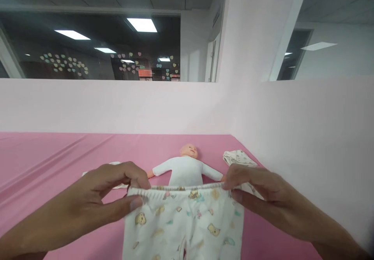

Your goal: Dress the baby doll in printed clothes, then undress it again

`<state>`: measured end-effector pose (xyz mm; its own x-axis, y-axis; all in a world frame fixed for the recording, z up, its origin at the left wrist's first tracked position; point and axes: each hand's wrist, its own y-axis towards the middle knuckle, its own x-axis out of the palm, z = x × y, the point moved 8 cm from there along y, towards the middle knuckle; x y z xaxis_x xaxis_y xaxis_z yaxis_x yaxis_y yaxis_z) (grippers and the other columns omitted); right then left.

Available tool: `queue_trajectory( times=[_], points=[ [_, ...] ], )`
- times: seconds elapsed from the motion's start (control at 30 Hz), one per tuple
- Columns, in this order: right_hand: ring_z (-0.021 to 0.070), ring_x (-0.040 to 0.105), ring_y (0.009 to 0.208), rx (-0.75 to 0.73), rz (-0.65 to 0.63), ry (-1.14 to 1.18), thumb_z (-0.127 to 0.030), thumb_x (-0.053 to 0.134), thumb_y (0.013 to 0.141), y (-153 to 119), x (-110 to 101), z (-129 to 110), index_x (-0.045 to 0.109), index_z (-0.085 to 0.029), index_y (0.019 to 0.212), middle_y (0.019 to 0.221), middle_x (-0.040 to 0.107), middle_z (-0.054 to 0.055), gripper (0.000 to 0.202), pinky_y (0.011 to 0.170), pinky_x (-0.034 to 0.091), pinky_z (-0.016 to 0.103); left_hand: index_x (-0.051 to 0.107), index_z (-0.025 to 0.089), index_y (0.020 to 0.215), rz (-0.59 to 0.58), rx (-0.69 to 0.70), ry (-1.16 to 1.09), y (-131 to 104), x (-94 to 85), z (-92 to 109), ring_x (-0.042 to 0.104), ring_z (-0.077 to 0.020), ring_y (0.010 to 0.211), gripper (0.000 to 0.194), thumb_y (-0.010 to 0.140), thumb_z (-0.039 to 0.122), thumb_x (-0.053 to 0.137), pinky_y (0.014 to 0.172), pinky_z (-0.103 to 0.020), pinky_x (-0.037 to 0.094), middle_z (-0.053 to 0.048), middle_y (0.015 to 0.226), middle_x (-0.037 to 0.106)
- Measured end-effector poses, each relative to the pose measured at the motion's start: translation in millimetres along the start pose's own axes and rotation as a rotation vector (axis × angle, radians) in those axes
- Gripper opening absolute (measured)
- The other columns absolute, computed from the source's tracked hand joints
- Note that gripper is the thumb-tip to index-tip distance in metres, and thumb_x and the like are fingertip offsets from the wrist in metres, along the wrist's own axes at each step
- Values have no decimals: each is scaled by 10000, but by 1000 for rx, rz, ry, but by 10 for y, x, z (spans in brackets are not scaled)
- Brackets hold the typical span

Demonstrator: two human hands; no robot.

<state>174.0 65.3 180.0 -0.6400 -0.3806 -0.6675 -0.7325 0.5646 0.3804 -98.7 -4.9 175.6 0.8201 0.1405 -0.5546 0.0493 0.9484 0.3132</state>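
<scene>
A pair of white baby pants point(187, 217) with a bear print hangs stretched out by its elastic waistband. My left hand point(113, 194) pinches the left end of the waistband between thumb and fingers. At the opposite end, my right hand point(254, 190) grips the band in the same way. Beyond the pants a baby doll point(187, 168) in a white long-sleeved top lies on its back with arms spread. Its lower body is hidden behind the pants.
A pink sheet point(58, 151) covers the surface. Folded printed cloth point(239, 157) lies right of the doll, near the white wall point(306, 135). Another white cloth point(119, 186) shows partly behind my left hand. Windows point(96, 50) sit above the back wall.
</scene>
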Motion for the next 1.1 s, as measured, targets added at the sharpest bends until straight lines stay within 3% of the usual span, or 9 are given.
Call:
queue_trajectory(
  times=[0.13, 0.27, 0.33, 0.5, 0.6, 0.7, 0.87, 1.1],
  points=[
    [77, 567, 637, 92, 236, -9, -344, 573, 918, 139, -240, -19, 658, -219, 949, 758, 612, 4, 154, 502, 436, 127, 649, 254, 873, -53, -67, -118, 177, 37, 103, 583, -115, 618, 160, 812, 393, 700, 539, -174, 486, 16, 721, 625],
    [31, 522, 517, 199, 520, 81, -399, 637, 845, 339, -524, -141, 667, -133, 960, 695, 600, -5, 291, 441, 372, 81, 645, 229, 996, 202, 19, -199, 509, -174, 402, 513, -88, 502, 288, 788, 412, 726, 459, -184, 444, 37, 630, 541],
    [16, 521, 494, 213, 594, 109, -385, 647, 823, 440, -616, -255, 676, -104, 969, 704, 606, -3, 318, 452, 364, 81, 633, 200, 1096, 235, 77, -213, 649, -202, 579, 523, -95, 523, 354, 807, 391, 709, 508, -213, 466, 37, 618, 540],
    [76, 635, 627, 131, 552, 85, -342, 606, 824, 633, -593, -551, 671, -41, 1028, 745, 632, 5, 369, 574, 443, 147, 616, 121, 1192, 212, 191, -170, 807, -114, 966, 609, -130, 640, 440, 835, 373, 669, 710, -318, 497, 26, 662, 590],
    [123, 665, 751, 104, 470, 83, -352, 578, 843, 677, -462, -638, 640, -39, 1115, 800, 640, 8, 419, 628, 454, 177, 627, 119, 1176, 169, 255, -74, 824, 27, 1163, 645, -147, 668, 415, 840, 361, 649, 696, -304, 493, 32, 690, 610],
    [114, 653, 730, 76, 384, 94, -361, 587, 859, 698, -334, -697, 632, -69, 1125, 799, 630, 13, 398, 603, 451, 176, 647, 148, 1132, 108, 325, 0, 839, 180, 1309, 662, -139, 691, 314, 876, 321, 591, 653, -248, 494, 25, 744, 649],
    [66, 481, 510, 132, 409, 43, -378, 683, 815, 685, -325, -668, 634, -145, 1047, 641, 567, -13, 333, 427, 365, 163, 654, 200, 1116, 81, 363, -3, 874, 286, 1349, 674, -157, 762, 261, 893, 303, 564, 637, -236, 524, -21, 835, 697],
    [83, 483, 579, 65, 479, -32, -355, 628, 849, 700, -334, -634, 624, -175, 1030, 728, 574, 1, 256, 450, 360, 177, 649, 220, 1135, 100, 428, 31, 835, 360, 1374, 656, -167, 857, 257, 918, 243, 513, 713, -268, 542, -34, 966, 694]
  ],
)
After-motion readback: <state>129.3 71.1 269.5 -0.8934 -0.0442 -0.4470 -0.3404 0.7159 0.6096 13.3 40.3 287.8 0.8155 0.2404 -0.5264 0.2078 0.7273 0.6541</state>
